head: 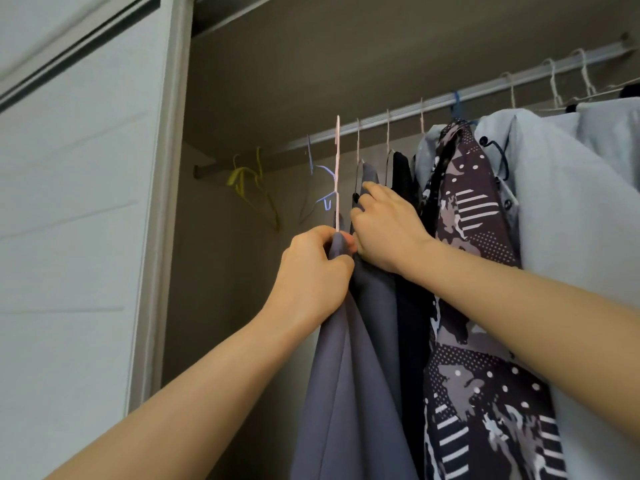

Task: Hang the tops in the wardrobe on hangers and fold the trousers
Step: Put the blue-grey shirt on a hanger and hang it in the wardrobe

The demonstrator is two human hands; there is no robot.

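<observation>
Left hand [313, 268] pinches the top edge of a grey top [349, 393] right where the pink hanger [338, 161] meets it. The hanger's hook is up at the rail [485, 93]. Right hand [384, 230] curls round grey fabric just beside it, under the next hanger; cannot tell if it is the same top. Along the rail to the right hang a black garment [403, 174], a patterned top [478, 237] and a pale blue shirt [571, 202]. Near the rail's left end are bare yellow hangers [249, 181] and a blue hanger [323, 188].
</observation>
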